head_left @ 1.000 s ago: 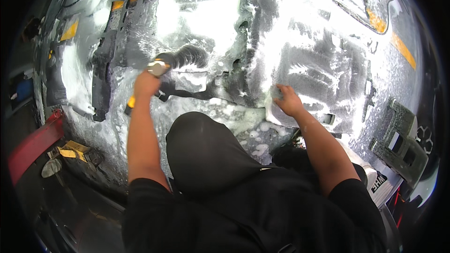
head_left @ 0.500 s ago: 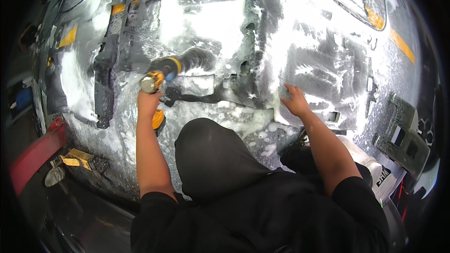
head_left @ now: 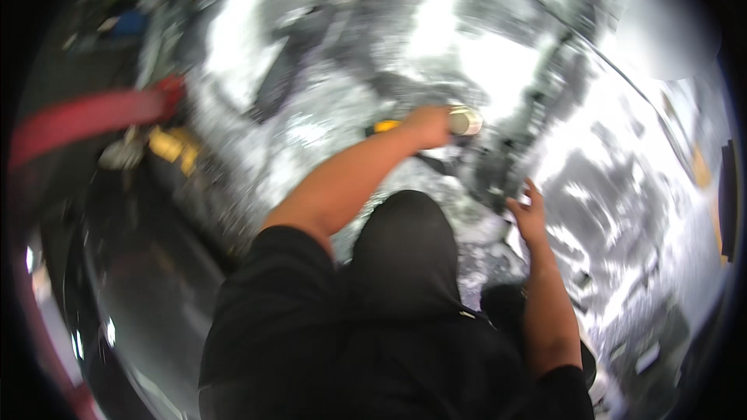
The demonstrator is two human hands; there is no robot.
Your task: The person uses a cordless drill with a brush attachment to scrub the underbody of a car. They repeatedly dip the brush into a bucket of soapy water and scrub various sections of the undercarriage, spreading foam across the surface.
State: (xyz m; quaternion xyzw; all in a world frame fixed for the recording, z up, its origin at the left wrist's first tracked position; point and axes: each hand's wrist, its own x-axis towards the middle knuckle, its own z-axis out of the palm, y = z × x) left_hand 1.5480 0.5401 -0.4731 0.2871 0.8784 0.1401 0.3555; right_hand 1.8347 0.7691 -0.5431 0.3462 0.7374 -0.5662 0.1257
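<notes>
My left hand [head_left: 428,126] is closed round a yellow and black power drill [head_left: 465,120]. The drill's rounded rear end faces me, and a yellow part pokes out on the other side of my wrist. Whatever is fitted at its front is hidden now. Beneath it lies a grey moulded carpet [head_left: 311,101] smeared with white foam. My right hand [head_left: 531,214] is at the carpet to the right of the drill, fingers apart and holding nothing. Motion blurs much of the picture.
On the left a red metal arm [head_left: 93,118] juts in, beside a yellow piece [head_left: 175,148]. A dark glossy panel [head_left: 156,264] fills the lower left. A grey moulded part [head_left: 646,358] lies at the lower right. A dark cable or edge [head_left: 580,35] crosses the upper right.
My left hand has swung to the right with the drill, closer to my right hand. The whole view has turned and shifted, bringing more of the left side in.
</notes>
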